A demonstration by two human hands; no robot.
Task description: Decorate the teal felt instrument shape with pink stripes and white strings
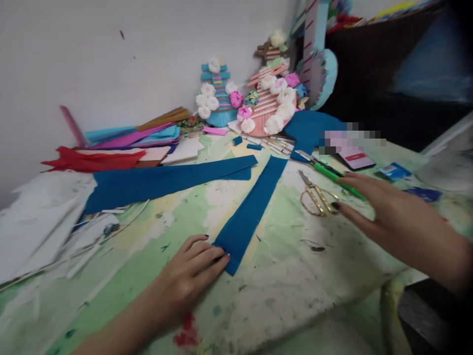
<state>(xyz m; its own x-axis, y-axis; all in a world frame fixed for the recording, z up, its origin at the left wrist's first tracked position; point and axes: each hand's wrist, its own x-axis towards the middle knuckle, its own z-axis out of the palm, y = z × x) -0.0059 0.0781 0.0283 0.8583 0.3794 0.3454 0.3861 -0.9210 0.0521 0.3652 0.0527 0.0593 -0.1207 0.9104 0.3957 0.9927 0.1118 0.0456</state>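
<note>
Starting far left: heap of white paper scraps and strips (40,222) on the paint-stained pale green tabletop (281,276). Behind it, red crepe paper sheet (92,160) and a stack of coloured paper sheets in pink, light blue and brown (140,134) against the white wall (111,59). Long wide blue crepe paper strip (166,180) lies flat, running left to right across the table. Left hand (192,278) flat, palm down, fingers nearly straight and slightly spread, fingertips (223,257) pressing the near left edge of a narrower blue crepe paper strip (251,212); nothing gripped. That strip lies flat on the table, running diagonally from the hand up and right toward the back. Behind centre: blue paper-stick tower with white paper flowers (218,96), beside it a pink fan-shaped stick craft with white and pink flowers (271,103), small blue paper offcuts (246,143) in front. Right of the strip: gold-handled scissors (318,197) lying flat, green-handled craft knife (332,175) just behind them, phone with red bar on screen (356,159) further back. Right hand (391,217) hovers low, palm down, fingers extended and loosely open, empty; dark-nailed fingertip (337,205) touching or just beside the scissor handles, cannot tell which. Small blue packet (394,171) far right.
</note>
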